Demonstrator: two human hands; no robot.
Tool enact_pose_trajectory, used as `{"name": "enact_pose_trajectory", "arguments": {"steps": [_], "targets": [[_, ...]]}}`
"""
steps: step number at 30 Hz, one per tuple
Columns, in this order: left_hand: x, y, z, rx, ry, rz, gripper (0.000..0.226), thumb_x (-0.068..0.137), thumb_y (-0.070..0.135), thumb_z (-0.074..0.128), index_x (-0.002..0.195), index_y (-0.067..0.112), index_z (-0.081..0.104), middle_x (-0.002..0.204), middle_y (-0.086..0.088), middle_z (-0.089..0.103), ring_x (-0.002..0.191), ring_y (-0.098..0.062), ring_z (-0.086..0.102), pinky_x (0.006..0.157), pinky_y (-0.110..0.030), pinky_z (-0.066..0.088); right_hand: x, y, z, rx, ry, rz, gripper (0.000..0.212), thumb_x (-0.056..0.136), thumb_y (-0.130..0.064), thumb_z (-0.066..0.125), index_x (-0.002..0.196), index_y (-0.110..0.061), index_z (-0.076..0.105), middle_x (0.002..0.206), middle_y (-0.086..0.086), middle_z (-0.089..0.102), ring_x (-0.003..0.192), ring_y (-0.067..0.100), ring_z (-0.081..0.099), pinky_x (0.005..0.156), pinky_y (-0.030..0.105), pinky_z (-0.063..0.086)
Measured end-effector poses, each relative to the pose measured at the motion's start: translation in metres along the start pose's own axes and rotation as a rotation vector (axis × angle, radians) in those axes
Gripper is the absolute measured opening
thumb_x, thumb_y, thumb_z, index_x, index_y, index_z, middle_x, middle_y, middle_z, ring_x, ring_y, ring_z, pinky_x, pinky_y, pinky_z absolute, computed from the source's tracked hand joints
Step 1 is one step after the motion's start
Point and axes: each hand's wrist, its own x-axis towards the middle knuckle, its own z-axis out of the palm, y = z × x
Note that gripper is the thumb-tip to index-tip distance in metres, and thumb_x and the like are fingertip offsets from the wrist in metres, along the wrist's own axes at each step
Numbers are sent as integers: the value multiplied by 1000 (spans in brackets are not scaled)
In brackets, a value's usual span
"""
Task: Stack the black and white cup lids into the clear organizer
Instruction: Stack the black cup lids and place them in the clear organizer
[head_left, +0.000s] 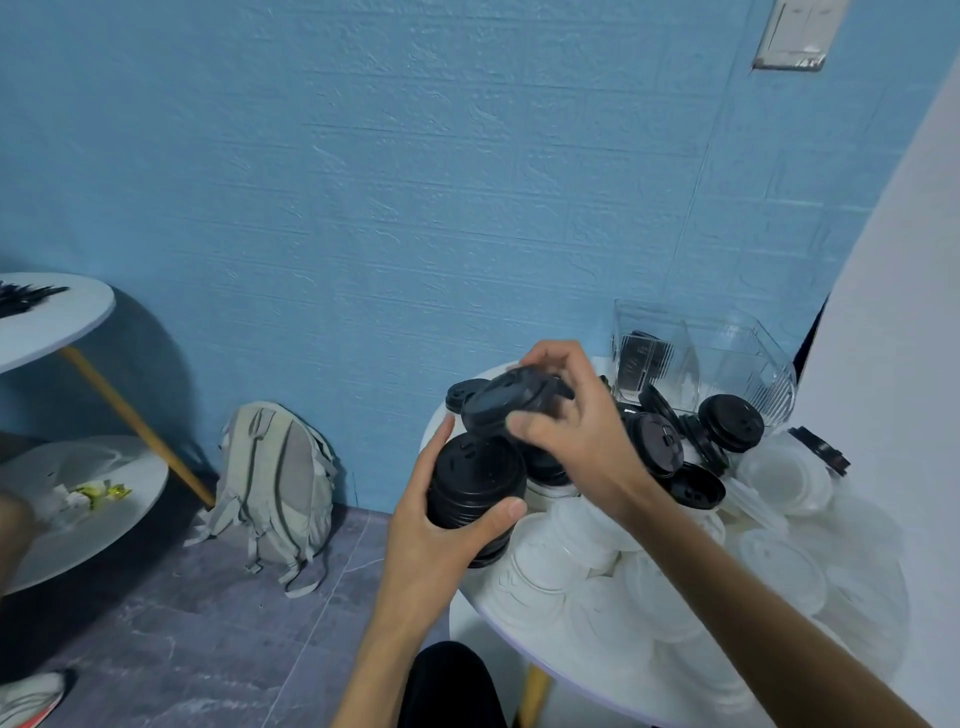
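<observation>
A black stack (475, 486) of lids sat in the left hand (441, 525), fingers and thumb curled round its sides. Just above it, the right hand (571, 431) pinched a single black lid (506, 400), tilted, between thumb and fingers. Beyond the right fingers stood the clear organizer (727, 364), a few black lids inside one compartment. Loose black lids (727, 421) lay beside it; white lids (649, 582) covered the counter (483, 603) below the wrists.
</observation>
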Motion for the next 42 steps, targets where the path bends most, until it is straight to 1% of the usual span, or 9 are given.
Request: {"name": "enact_pose_trajectory", "arguments": {"steps": [2,7,15,24,30,32,35,39,42], "targets": [[0,2,0,1,10,14,101,59,32,95,146,46,45,128,26,67,119,5,62,93,-8,48,-8,7,8,-86,-60,-10,46,74,-3,76,111,-14,52,102,-9,70,95,16,72,88,31,57],[4,5,-4,-26,62,11,101,61,31,86,147,51,39,127,32,65,118,8,61,100,-15,49,-15,19,13,-264,-150,19,49,70,-14,77,117,-21,65,122,-1,59,114,11,65,97,19,48],[4,0,7,-2,84,7,93,60,39,86,143,48,45,117,35,67,112,9,64,87,-5,46,-12,19,4,-100,-211,204,33,80,-16,72,112,-13,70,121,13,56,107,16,68,93,29,54],[5,-2,19,1,95,-13,84,58,44,86,136,45,55,120,29,67,113,4,64,94,-20,51,-10,13,-10,-67,-231,270,38,77,-10,65,115,-5,69,127,20,56,112,20,67,92,20,52],[11,-2,19,8,61,-22,68,62,32,90,124,41,61,114,23,71,108,0,67,88,-17,54,10,19,-33,-231,-315,288,28,91,-19,70,119,-17,72,122,-2,72,115,13,67,105,30,50],[12,-2,18,13,48,-16,69,63,31,91,124,41,62,117,20,71,110,-2,67,92,-21,54,26,25,-48,-414,-224,206,26,92,-26,74,117,-27,72,118,-12,73,113,5,66,108,34,48],[11,-2,16,-5,51,-21,73,59,35,89,126,39,61,118,17,71,111,-5,68,94,-25,53,50,34,-72,-806,-68,23,39,84,-42,80,120,-33,68,125,-12,65,119,5,58,113,40,41],[10,-3,14,-18,64,-36,73,59,34,89,126,39,61,115,19,72,109,-3,68,92,-22,54,73,44,-90,-1155,-233,148,92,68,-75,75,147,-38,46,150,-6,47,142,20,38,118,44,16],[10,-2,14,-14,60,-36,71,63,27,91,126,39,61,115,18,72,109,-4,68,91,-22,53,78,58,-93,-1295,-350,202,117,53,-91,63,153,-35,38,153,-4,46,143,22,39,118,47,18]]}}
